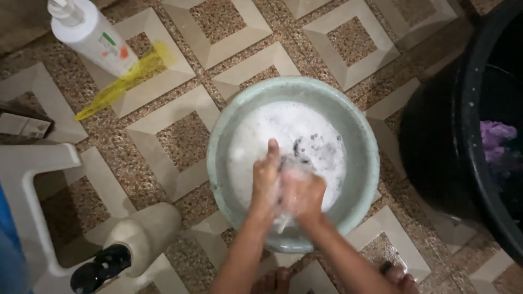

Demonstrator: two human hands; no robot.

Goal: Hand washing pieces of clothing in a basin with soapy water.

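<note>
A pale green round basin [359,136] stands on the tiled floor, full of white soapy foam [272,128]. Both my hands are inside it, pressed together over a dark wet piece of cloth [297,158] covered in suds. My left hand [265,177] has its fingers pointing up along the cloth. My right hand [303,196] is closed around the cloth, foam running off it. Most of the cloth is hidden by foam and my fingers.
A large black tub [463,136] with purple cloth [496,136] stands at the right. A white bottle [95,35] and a yellow plastic wrapper [122,81] lie top left. A white plastic stool [24,185] and a beige bottle with a black cap [136,237] are at the left. My toes [275,280] show below the basin.
</note>
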